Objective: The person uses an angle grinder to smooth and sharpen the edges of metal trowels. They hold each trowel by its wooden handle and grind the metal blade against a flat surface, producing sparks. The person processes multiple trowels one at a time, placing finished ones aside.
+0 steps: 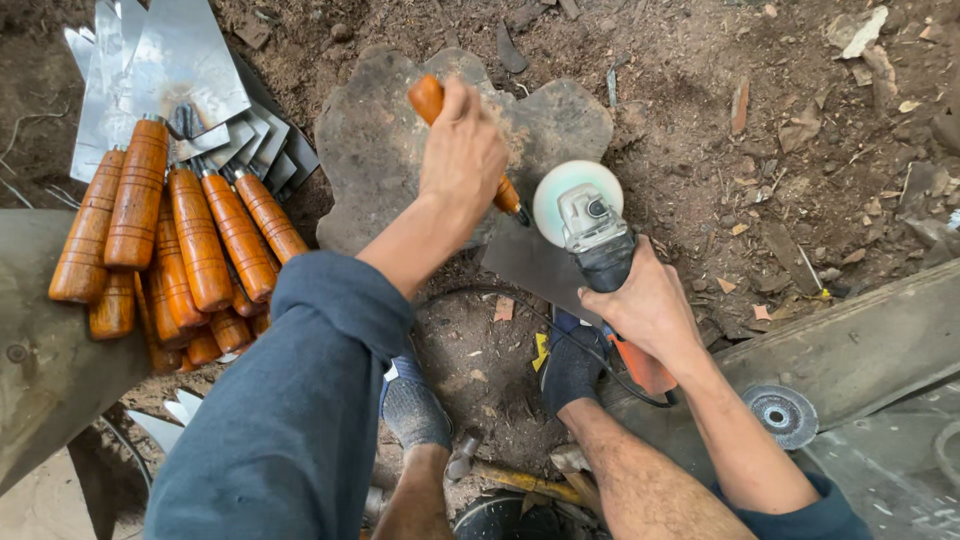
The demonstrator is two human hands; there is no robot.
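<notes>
Left hand (462,150) grips the trowel's wooden handle (428,98); right hand (650,305) is closed round the grinder (598,235). Best keep the blade (530,262) flat on the stone slab (375,150) w/ light, even disc (560,192) pressure, cord (520,305) clear of feet.

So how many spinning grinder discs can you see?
2. One white disc sits on the grinder held in the right hand; a spare grey disc lies on the plank at right. Others may be hidden.
</notes>
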